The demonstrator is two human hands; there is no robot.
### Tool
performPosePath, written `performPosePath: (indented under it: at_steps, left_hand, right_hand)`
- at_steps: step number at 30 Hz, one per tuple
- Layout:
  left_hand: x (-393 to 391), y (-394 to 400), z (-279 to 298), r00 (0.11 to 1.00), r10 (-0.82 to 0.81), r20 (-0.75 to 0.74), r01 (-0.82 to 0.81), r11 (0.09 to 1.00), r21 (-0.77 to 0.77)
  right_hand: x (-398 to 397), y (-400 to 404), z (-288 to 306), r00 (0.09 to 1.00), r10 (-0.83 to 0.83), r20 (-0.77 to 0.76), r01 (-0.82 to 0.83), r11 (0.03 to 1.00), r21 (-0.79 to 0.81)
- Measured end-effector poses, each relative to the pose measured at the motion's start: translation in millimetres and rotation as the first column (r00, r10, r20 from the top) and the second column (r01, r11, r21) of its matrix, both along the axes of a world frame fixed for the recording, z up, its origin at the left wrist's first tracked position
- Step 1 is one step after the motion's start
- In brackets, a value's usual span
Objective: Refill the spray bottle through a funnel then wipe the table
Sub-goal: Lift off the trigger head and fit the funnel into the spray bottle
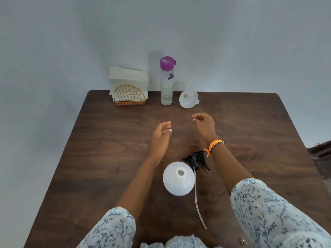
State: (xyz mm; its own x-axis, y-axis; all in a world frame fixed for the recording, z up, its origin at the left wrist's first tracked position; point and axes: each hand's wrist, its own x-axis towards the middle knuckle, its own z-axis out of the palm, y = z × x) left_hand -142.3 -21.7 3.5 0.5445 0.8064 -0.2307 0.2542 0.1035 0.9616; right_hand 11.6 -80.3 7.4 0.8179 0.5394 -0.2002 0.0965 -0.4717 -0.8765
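Observation:
A white spray bottle [176, 183] stands upright near the table's front, its neck uncapped. Its black spray head [196, 159] lies beside it on the right, with the clear dip tube [197, 197] trailing toward me. A white funnel [188, 99] lies on the table at the back, next to a tall clear water bottle [167, 83] with a purple cap. My left hand [162, 134] and my right hand [204, 123] hover over the table's middle, both holding nothing, fingers loosely curled and apart. The right hand is the nearer one to the funnel.
A gold wire holder [129, 95] with white paper napkins stands at the back left, against the pale wall. The dark wooden table [100, 158] stretches wide on both sides. An orange wristband sits on my right wrist.

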Motion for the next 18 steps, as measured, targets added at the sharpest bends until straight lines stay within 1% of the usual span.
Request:
performPosePath:
  at_steps: [4, 8, 13, 15, 18]
  left_hand:
    - [38.0, 32.6, -1.5, 1.000, 0.003, -0.013, -0.002, 0.999, 0.043]
    - [62.0, 54.8, -10.3, 0.999, 0.004, -0.037, -0.003, 1.000, 0.027]
    - [75.5, 67.8, -21.0, 0.998, 0.011, -0.060, -0.011, 1.000, 0.002]
    - [79.8, 68.9, -23.8, 0.998, 0.012, -0.065, -0.013, 1.000, -0.005]
    - [82.7, 65.6, -23.9, 0.997, 0.007, -0.071, -0.008, 1.000, -0.010]
  right_hand:
    - [41.3, 36.6, -2.7, 0.996, -0.002, 0.088, 0.006, 0.999, -0.043]
    - [76.4, 68.2, -14.1, 0.972, 0.087, 0.217, -0.066, 0.993, -0.099]
    - [99.2, 92.2, -31.0, 0.965, 0.170, 0.199, -0.152, 0.983, -0.104]
    - [98.9, 96.0, -36.6, 0.969, 0.162, 0.189, -0.141, 0.983, -0.119]
    - [92.3, 90.6, -43.0, 0.975, 0.107, 0.194, -0.083, 0.988, -0.131]
